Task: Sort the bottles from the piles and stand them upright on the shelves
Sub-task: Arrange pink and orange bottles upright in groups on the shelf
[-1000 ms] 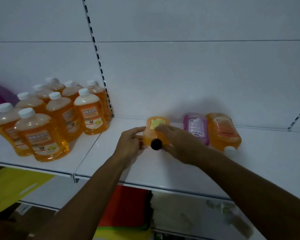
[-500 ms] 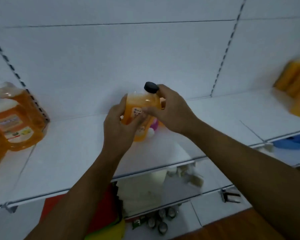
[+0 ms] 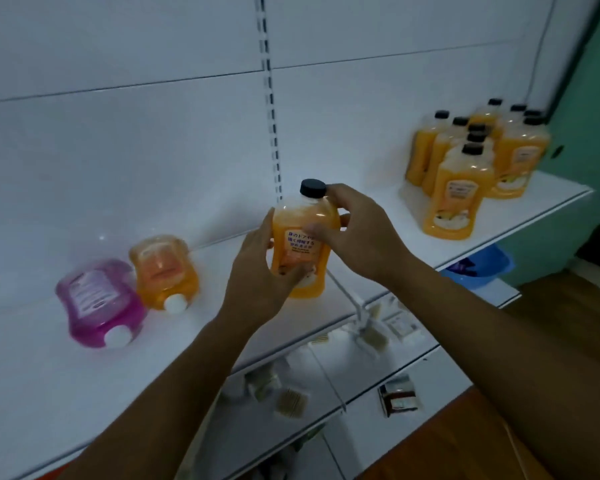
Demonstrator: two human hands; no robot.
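An orange bottle with a black cap (image 3: 303, 220) is held upright above the white shelf (image 3: 42, 368), in the middle of the view. My left hand (image 3: 257, 271) wraps its lower left side and my right hand (image 3: 357, 233) grips its right side and label. On the shelf to the left lie a pink bottle (image 3: 97, 299) and an orange bottle with a white cap (image 3: 163, 268), both on their sides with caps towards me. At the far right a group of several black-capped orange bottles (image 3: 465, 171) stands upright.
A slotted upright (image 3: 271, 98) splits the white back panel. Lower shelves (image 3: 326, 393) hold small boxes and packets. A blue basin (image 3: 478, 268) sits under the right shelf section. Wooden floor (image 3: 568, 323) shows at the right.
The view has swung right, so the white-capped group at left is gone and the black-capped group appears. The bottle came off the shelf, turned upright and moved right in both hands.
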